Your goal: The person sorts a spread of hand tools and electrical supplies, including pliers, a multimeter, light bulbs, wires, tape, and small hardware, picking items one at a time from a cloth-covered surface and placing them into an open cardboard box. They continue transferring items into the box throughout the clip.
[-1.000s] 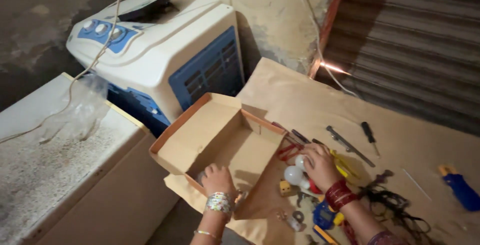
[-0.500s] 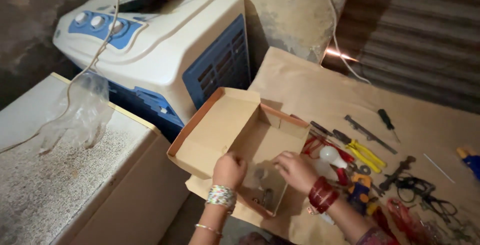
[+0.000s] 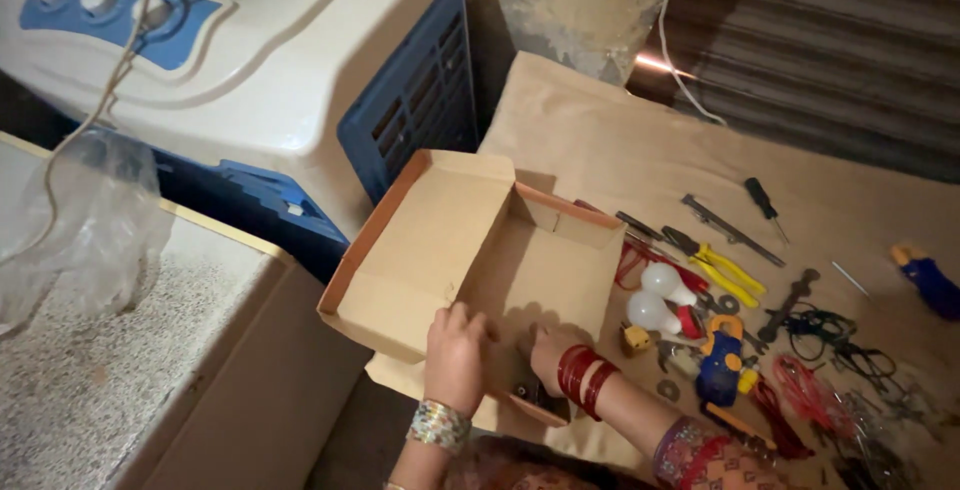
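The open cardboard box [image 3: 500,250] lies on brown paper [image 3: 640,140], its near edge at 6 o'clock gripped by the left hand [image 3: 457,355]; the right hand [image 3: 548,348] reaches inside, its grip hidden. At 3 o'clock, 2 white bulbs [image 3: 660,295] and yellow pliers [image 3: 725,268]

Open cardboard box [image 3: 500,250], tan inside with orange-brown edges, is lying at the near left edge of the brown-paper-covered surface [image 3: 620,140], its lid flap leaning open toward the white and blue air cooler [image 3: 300,80]. A crumpled clear plastic bag [image 3: 85,220] is resting on the speckled counter at left. No labels, signs or screens are showing.
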